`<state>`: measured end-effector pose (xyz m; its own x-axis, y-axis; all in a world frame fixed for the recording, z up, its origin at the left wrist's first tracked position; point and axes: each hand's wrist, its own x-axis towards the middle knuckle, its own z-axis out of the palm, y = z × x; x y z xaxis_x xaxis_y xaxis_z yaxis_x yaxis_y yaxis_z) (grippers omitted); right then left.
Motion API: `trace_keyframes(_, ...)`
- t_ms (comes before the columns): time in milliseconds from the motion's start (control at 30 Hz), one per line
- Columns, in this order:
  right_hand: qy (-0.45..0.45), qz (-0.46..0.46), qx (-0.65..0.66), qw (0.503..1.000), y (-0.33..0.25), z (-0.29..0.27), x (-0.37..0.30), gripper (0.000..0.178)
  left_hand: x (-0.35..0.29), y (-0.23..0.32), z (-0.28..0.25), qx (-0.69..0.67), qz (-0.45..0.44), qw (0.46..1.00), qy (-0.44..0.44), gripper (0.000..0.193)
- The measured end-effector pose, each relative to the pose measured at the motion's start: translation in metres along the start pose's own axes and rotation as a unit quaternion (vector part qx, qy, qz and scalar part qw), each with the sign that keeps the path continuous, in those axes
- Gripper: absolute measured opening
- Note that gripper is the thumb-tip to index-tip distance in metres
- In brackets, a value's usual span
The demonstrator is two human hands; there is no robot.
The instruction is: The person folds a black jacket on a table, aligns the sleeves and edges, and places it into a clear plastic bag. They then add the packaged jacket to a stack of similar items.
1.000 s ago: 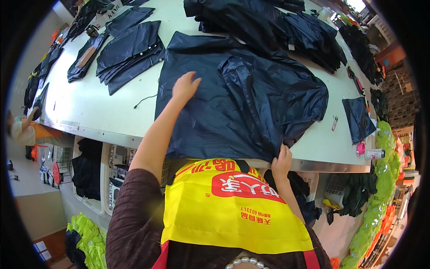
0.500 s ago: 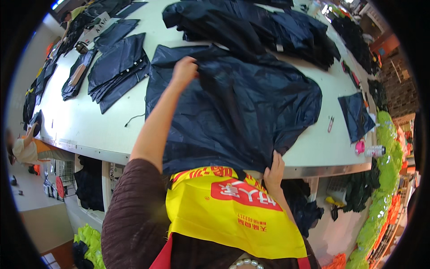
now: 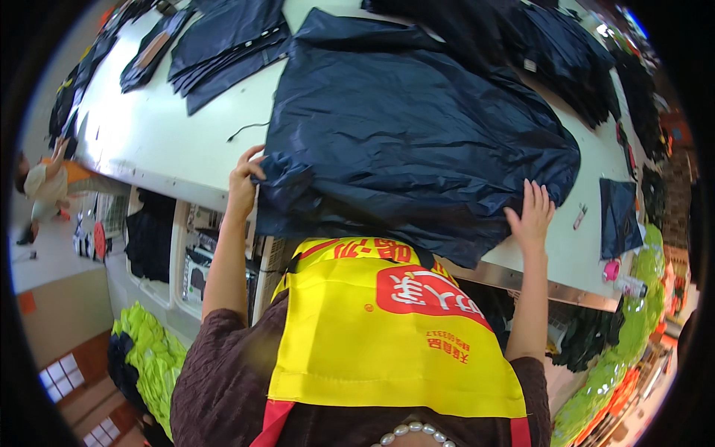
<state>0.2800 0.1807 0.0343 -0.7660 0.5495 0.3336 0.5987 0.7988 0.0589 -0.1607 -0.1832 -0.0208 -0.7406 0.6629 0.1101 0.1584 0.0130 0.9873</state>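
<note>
A large sheet-like piece of thin, shiny navy fabric (image 3: 417,119) lies spread on the white table before me, creased all over. Its near edge hangs over the table's edge against my yellow apron (image 3: 387,350). At its left side, my left hand (image 3: 244,179) has its fingers curled on a bunched bit of the fabric. My right hand (image 3: 532,214) rests on the lower right part with fingers stretched and slightly apart, holding nothing. Whether the piece is a finished garment cannot be made out.
Stacked folded dark pieces (image 3: 231,48) lie at the far left of the table (image 3: 179,141). A dark heap (image 3: 558,56) sits at the far right. Small thread snips (image 3: 579,217), a navy pouch-like piece (image 3: 620,214) and a bottle (image 3: 631,285) are on the right. Another person (image 3: 48,179) stands at left.
My left hand has come from the fabric's upper part down to its near left side. My right hand has moved right and spread its fingers. The fabric lies flatter.
</note>
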Motion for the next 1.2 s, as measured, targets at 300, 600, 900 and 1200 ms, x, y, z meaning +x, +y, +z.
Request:
trace_keyframes(300, -0.004, 0.072, -0.060, 0.996, 0.019, 0.047, 0.006, 0.026, -0.004, 0.012, -0.031, 0.235, -0.052, 0.968, -0.078, 0.032)
trace_keyframes(600, -0.119, -0.221, 0.192, 0.949, -0.163, 0.041, 0.003, 0.057, 0.039, 0.097, 0.083, 0.429, 0.211, 0.827, -0.295, 0.021)
trace_keyframes(900, -0.132, -0.202, 0.199, 0.950, -0.162, 0.053, -0.004, 0.062, 0.005, 0.063, 0.045, 0.478, 0.171, 0.853, -0.120, 0.019)
trace_keyframes(1200, -0.146, -0.216, 0.194, 0.946, -0.162, 0.060, -0.005, 0.061, -0.050, 0.070, -0.005, -0.172, -0.195, 0.963, 0.065, 0.031)
